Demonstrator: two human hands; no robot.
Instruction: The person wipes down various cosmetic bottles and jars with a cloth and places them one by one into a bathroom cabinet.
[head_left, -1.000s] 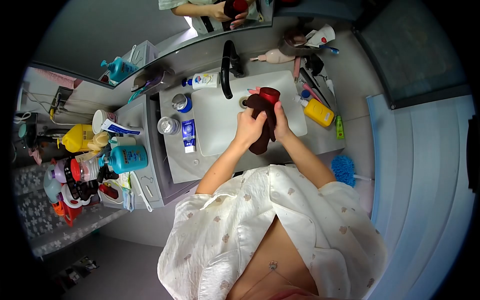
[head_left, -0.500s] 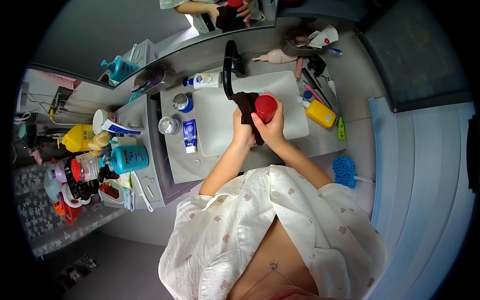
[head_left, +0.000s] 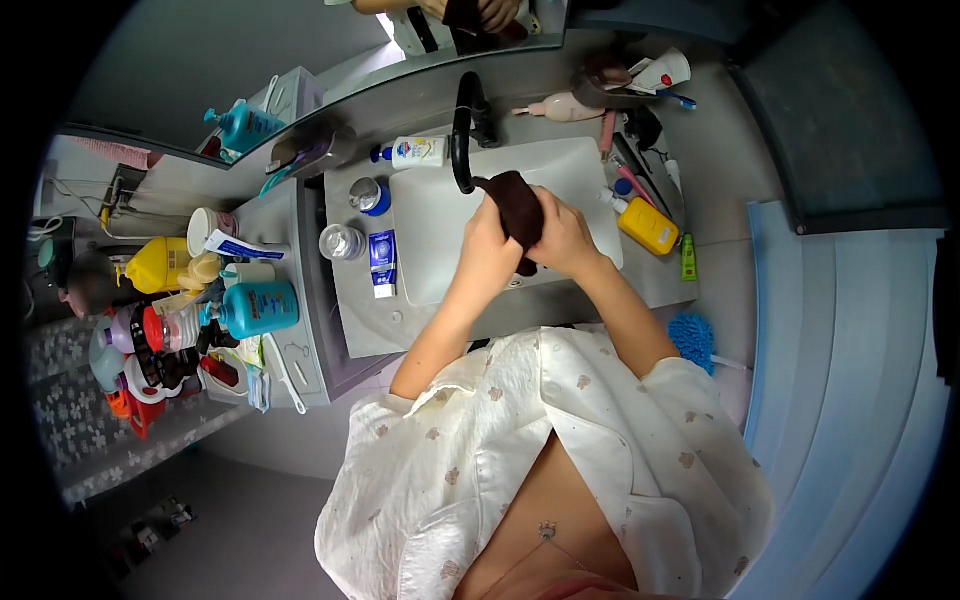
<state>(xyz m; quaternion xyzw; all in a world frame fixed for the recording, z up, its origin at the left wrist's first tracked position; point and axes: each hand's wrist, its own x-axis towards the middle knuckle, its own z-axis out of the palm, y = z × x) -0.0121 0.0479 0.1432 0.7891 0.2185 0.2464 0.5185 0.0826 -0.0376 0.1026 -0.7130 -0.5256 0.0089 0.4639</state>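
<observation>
Over the white sink [head_left: 425,240], a dark brown cloth [head_left: 516,205] is held between both hands. My left hand [head_left: 487,245] has its fingers wrapped round the cloth's left side. On the right side, my right hand [head_left: 564,235] is closed on the cloth, its fingers bent over it. The red object seen earlier is hidden now, behind the cloth or the hands. The black faucet [head_left: 464,130] curves down just beyond my left hand, close to the cloth's upper edge.
A white pump bottle [head_left: 420,152], a jar [head_left: 369,196], a clear jar [head_left: 341,242] and a blue tube [head_left: 383,263] stand or lie left of the sink. Right of it are a yellow bottle [head_left: 648,226] and a green tube [head_left: 688,257]. A mirror [head_left: 350,55] rises behind.
The red object has gone out of sight as the cloth and hands turned. Both hands have shifted slightly, and the cloth now covers the space between them.
</observation>
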